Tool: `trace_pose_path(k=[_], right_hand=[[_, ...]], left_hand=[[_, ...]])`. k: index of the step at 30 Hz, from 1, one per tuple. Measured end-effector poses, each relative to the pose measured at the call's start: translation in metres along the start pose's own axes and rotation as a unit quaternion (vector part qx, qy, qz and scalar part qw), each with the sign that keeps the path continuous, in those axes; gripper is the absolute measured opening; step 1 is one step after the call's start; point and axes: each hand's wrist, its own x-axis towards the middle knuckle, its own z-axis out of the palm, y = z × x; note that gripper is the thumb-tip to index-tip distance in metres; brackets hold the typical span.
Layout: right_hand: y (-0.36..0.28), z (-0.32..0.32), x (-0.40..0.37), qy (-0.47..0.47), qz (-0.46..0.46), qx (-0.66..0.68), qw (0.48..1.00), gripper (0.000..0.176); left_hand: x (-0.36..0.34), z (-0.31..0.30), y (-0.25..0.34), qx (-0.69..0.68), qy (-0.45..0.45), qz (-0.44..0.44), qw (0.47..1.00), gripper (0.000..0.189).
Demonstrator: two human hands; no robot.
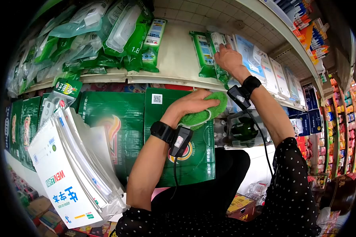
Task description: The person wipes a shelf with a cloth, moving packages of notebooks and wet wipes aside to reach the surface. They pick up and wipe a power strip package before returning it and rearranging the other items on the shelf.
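My left hand (194,104) is closed over a fuzzy green cleaning cloth (215,108) with a pale cord along it, in front of the shelf edge and above a green carton (194,166). On the shelf, my right hand (229,58) has its fingers curled on the top of a green-and-white plastic packet (216,41); part of the packet is hidden by the hand. Another green packet (203,55) stands just left of it. White and blue boxed packs (251,59) stand to the right of my hand.
Bagged green packages (126,31) are piled at the shelf's left. A stack of white notebooks (59,177) in plastic leans against green cartons (106,130) below. Wrapped bottles (243,128) stand under the shelf's right part. Racks of colourful packets (340,126) line the right side.
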Motion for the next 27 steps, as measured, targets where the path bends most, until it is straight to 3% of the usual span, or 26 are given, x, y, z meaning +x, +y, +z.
trace_pose_path(k=[4, 7, 10, 13, 16, 20, 22, 24, 26, 27], right_hand=[[0.007, -0.005, -0.001, -0.033, -0.002, -0.054, 0.998, 0.041], [0.013, -0.002, 0.002, 0.006, -0.062, -0.094, 0.994, 0.036], [0.011, 0.008, 0.001, 0.092, -0.027, 0.016, 0.995, 0.035], [0.013, 0.015, 0.009, 0.106, -0.064, 0.008, 0.992, 0.033], [0.004, 0.016, 0.017, 0.234, -0.153, -0.053, 0.959, 0.035], [-0.044, 0.004, 0.023, 0.076, -0.112, 0.148, 0.98, 0.047], [-0.071, 0.0, 0.035, -0.021, -0.092, 0.269, 0.959, 0.051], [-0.102, -0.007, 0.044, -0.117, -0.04, 0.413, 0.902, 0.055], [-0.133, -0.012, 0.047, -0.209, 0.047, 0.566, 0.796, 0.059], [-0.145, -0.012, 0.051, -0.214, 0.047, 0.564, 0.796, 0.06]], left_hand=[[0.002, 0.001, -0.004, -0.001, 0.001, 0.008, 1.0, 0.052], [0.004, 0.001, -0.007, -0.015, -0.007, -0.001, 1.0, 0.051], [0.003, 0.001, -0.006, -0.012, -0.002, -0.003, 1.0, 0.05], [0.003, 0.003, -0.007, -0.015, 0.005, 0.003, 1.0, 0.049], [0.002, 0.005, -0.007, -0.019, 0.02, 0.001, 1.0, 0.048], [0.006, 0.002, -0.01, -0.047, -0.028, -0.058, 0.997, 0.047], [0.002, 0.0, -0.004, -0.01, -0.003, -0.021, 1.0, 0.048], [0.004, 0.002, -0.01, 0.017, 0.021, 0.011, 1.0, 0.053], [-0.005, 0.009, 0.002, 0.01, 0.078, 0.01, 0.997, 0.055], [-0.008, 0.011, 0.005, 0.006, 0.106, 0.01, 0.994, 0.056]])
